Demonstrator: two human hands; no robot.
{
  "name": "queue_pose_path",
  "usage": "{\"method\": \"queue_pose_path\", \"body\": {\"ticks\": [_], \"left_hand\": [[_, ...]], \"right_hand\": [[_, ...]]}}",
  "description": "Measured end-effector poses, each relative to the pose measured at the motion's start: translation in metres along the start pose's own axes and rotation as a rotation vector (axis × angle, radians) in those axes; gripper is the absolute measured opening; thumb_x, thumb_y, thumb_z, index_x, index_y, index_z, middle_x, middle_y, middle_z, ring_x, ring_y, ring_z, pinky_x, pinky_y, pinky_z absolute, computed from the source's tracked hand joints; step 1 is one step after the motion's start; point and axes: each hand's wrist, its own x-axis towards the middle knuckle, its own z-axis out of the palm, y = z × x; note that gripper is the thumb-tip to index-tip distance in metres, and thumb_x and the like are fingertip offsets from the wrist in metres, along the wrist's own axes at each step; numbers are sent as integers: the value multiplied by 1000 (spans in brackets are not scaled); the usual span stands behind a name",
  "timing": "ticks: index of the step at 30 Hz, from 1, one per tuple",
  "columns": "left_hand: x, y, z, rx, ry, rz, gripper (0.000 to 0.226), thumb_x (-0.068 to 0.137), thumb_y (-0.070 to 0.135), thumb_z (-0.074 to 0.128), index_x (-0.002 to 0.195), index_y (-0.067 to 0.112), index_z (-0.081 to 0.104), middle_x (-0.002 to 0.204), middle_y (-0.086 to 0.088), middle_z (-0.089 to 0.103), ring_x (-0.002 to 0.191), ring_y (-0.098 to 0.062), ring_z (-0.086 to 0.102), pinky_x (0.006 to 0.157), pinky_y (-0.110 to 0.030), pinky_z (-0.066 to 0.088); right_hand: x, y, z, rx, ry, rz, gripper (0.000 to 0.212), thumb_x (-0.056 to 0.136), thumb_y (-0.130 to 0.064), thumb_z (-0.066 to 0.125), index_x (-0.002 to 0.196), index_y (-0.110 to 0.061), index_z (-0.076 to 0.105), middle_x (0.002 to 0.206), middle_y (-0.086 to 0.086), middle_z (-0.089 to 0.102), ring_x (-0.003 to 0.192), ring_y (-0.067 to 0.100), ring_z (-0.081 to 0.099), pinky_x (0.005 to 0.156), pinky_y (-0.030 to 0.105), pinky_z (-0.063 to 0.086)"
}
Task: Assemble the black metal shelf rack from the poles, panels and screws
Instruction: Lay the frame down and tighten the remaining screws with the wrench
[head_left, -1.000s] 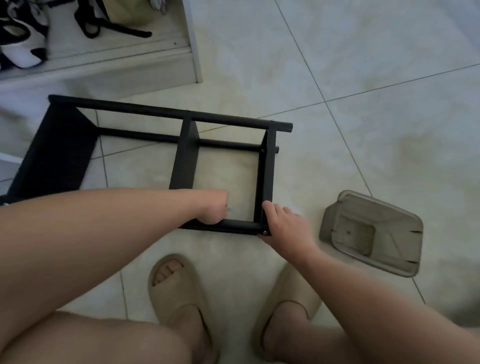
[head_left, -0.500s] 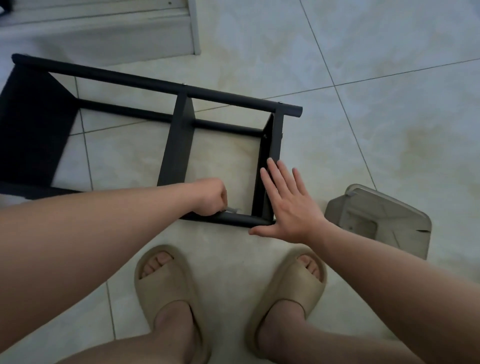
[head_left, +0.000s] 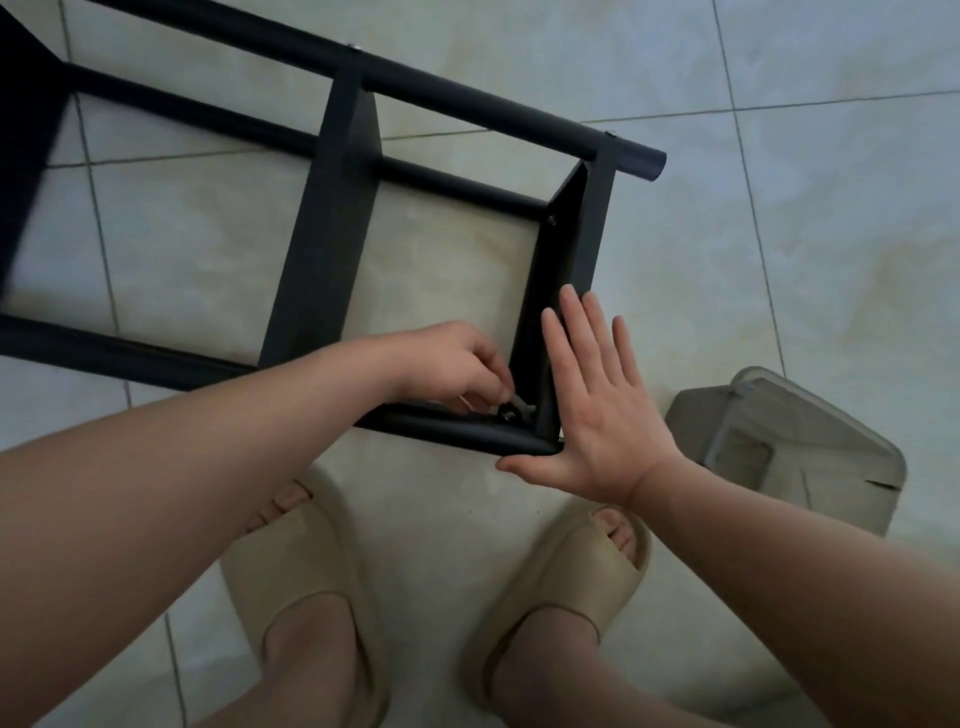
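The right hand (head_left: 605, 410) has opened flat against the panel (head_left: 576, 249), bracing it while the left hand (head_left: 452, 364) pinches a small tool (head_left: 521, 405) tightening the corner screw (head_left: 506, 414).

Forearms (head_left: 171, 467) are bare; the person wears 2 beige open-toe slide sandals (head_left: 576, 577).

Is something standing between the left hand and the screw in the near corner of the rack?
Nothing visible does. The left hand pinches a small silvery tool right at the screw, where the near pole meets the end panel. The right hand presses flat on the panel's outer side, clear of it.
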Motion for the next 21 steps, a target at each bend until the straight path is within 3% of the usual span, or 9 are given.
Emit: {"method": "queue_pose_path", "body": {"ticks": [4,6,10,14,17,21], "left_hand": [[-3,8,3,-304,-81,-65,6,94,6,61,93,10,65,104,-15,75,97,-22,73,86,-33,57],[-4,10,5,-388,-91,-97,6,96,7,58,92,9,63,100,-16,76,97,-23,74,84,-32,58],[1,11,8,-428,-20,-101,6,97,14,61,93,11,64,87,-10,76,91,-21,74,92,-36,57],[1,11,11,-331,63,-64,10,94,21,68,99,13,68,87,-2,77,85,-12,74,73,-24,55],[1,11,12,-259,76,-53,13,92,23,71,102,15,71,90,0,78,80,-8,73,73,-26,50],[1,14,14,-336,35,-64,16,94,23,68,107,15,69,90,1,78,80,-8,73,69,-25,49]], "right_hand": [[0,-1,-4,-8,-18,9,126,76,-87,43,160,1,12,168,20,-2,156,38,-7,125,59,6],[0,-1,-3,0,-9,6,126,75,-87,44,160,1,12,167,20,-1,155,38,-5,125,59,7],[0,-1,-1,11,19,5,127,75,-87,46,159,2,14,167,21,2,155,39,-1,124,59,9],[0,-1,-1,17,12,9,126,75,-86,45,159,3,14,167,21,1,156,39,-3,125,59,8],[0,-1,-1,17,18,5,125,77,-86,44,159,3,15,167,22,3,155,40,-2,125,59,8],[0,-2,-1,26,18,6,125,76,-86,46,159,4,16,167,22,4,155,40,-2,125,59,9]]}}
